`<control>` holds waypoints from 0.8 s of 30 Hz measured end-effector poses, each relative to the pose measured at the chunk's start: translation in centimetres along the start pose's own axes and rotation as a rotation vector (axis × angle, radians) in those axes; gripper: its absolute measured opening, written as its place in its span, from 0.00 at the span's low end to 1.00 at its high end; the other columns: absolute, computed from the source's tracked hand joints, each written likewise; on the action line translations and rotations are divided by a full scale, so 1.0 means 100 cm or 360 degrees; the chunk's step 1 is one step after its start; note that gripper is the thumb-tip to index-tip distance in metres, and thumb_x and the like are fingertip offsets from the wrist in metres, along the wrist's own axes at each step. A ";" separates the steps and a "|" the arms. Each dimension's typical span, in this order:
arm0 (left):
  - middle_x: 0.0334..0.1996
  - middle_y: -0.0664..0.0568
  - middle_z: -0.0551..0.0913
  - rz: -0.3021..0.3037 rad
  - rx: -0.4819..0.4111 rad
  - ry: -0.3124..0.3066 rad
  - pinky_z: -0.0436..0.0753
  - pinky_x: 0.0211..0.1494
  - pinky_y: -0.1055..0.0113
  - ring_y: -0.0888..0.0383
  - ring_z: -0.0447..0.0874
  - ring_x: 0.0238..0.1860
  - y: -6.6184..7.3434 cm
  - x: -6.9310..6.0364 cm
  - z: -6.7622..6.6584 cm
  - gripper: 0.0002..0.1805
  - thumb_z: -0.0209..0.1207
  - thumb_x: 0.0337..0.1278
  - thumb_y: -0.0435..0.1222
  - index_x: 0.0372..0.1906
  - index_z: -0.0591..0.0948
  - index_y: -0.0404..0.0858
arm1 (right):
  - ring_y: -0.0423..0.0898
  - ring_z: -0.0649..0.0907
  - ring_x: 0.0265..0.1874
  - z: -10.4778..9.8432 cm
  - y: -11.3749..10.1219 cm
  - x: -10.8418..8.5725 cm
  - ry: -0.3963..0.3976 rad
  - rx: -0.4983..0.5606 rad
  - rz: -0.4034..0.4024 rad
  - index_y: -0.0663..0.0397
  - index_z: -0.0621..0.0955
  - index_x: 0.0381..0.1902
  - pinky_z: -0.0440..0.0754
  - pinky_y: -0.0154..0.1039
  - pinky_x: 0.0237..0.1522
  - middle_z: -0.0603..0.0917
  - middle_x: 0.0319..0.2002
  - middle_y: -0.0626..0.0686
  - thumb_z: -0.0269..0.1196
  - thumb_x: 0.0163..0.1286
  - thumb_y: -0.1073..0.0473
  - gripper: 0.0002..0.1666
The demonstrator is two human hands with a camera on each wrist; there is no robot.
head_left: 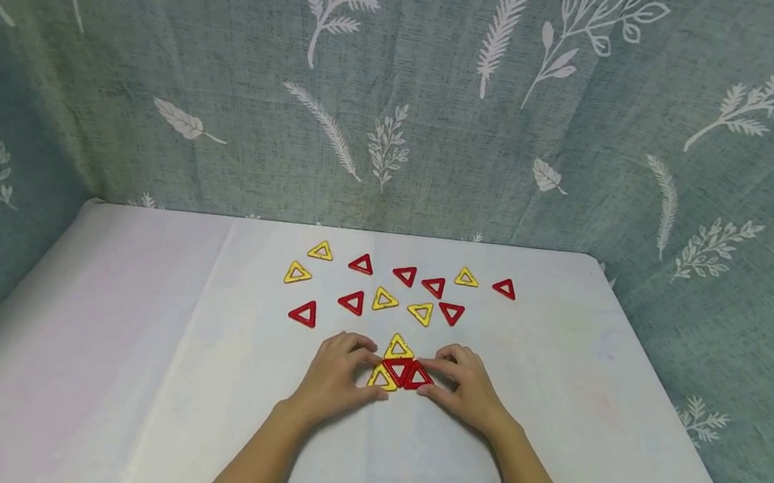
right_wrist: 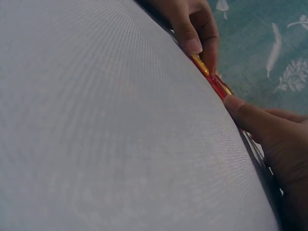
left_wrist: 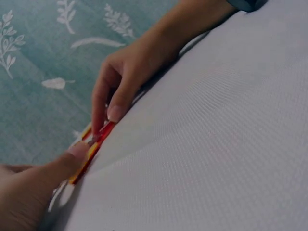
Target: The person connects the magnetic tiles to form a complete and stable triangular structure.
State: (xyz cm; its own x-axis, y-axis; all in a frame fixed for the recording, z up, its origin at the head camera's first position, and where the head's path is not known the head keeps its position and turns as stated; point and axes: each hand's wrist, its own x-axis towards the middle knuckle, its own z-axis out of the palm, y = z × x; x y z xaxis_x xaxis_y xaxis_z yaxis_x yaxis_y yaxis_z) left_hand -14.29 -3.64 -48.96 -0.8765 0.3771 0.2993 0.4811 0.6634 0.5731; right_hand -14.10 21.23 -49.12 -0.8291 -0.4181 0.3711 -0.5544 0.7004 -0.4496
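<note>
Four flat triangle tiles lie edge to edge in a patch on the white table in the head view. My left hand (head_left: 337,377) holds the lower-left yellow triangle tile (head_left: 383,388) between thumb and fingers. On the other side, my right hand (head_left: 469,385) pinches the right red triangle tile (head_left: 410,377) with thumb and index finger. Between these two sits an inverted red triangle tile (head_left: 399,361). An upper yellow triangle tile (head_left: 397,339) touches its top edge. The wrist views show the tiles edge-on, low on the tabletop, with thumbs at the near edge and the tiles partly hidden.
Beyond the hands, loose red triangle tiles (head_left: 310,320) and yellow triangle tiles (head_left: 296,279) lie scattered in rough rows. The white table (head_left: 136,373) extends to both sides. A green leaf-patterned cloth (head_left: 437,153) hangs behind it and along the sides.
</note>
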 end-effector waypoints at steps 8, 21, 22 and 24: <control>0.44 0.56 0.79 0.0043 -0.0152 0.0057 0.71 0.59 0.52 0.55 0.74 0.52 -0.005 0.002 -0.003 0.10 0.69 0.46 0.43 0.35 0.85 0.45 | 0.39 0.73 0.39 -0.001 0.005 0.000 0.0064 0.0079 -0.0122 0.47 0.86 0.45 0.74 0.36 0.40 0.78 0.38 0.45 0.75 0.48 0.55 0.22; 0.50 0.56 0.78 0.0097 -0.0090 -0.0199 0.72 0.57 0.56 0.57 0.71 0.55 -0.023 0.002 -0.020 0.29 0.73 0.37 0.48 0.51 0.83 0.46 | 0.39 0.72 0.37 0.000 0.005 0.001 0.0035 0.0100 -0.0120 0.49 0.87 0.43 0.73 0.35 0.38 0.77 0.36 0.46 0.74 0.50 0.55 0.20; 0.50 0.56 0.78 0.0106 -0.0071 -0.0199 0.72 0.57 0.56 0.57 0.71 0.55 -0.023 0.002 -0.019 0.30 0.74 0.36 0.49 0.52 0.83 0.46 | 0.39 0.72 0.37 0.000 0.005 0.000 0.0034 0.0099 -0.0114 0.48 0.87 0.44 0.73 0.35 0.38 0.77 0.36 0.46 0.73 0.50 0.55 0.20; 0.49 0.56 0.78 0.0119 -0.0041 -0.0188 0.71 0.57 0.57 0.57 0.71 0.55 -0.022 0.002 -0.018 0.31 0.74 0.34 0.49 0.52 0.83 0.47 | 0.39 0.72 0.37 0.000 0.005 0.000 0.0028 0.0092 -0.0097 0.48 0.87 0.44 0.73 0.35 0.38 0.78 0.37 0.46 0.73 0.50 0.55 0.20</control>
State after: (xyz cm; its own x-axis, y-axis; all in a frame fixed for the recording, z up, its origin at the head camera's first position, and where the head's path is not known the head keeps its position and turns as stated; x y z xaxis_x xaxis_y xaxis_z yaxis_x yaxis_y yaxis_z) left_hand -15.53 -6.21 -48.77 -0.8292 0.4992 0.2512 0.5432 0.6142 0.5725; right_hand -14.36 21.55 -49.33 -0.7926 -0.4485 0.4131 -0.6075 0.6391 -0.4717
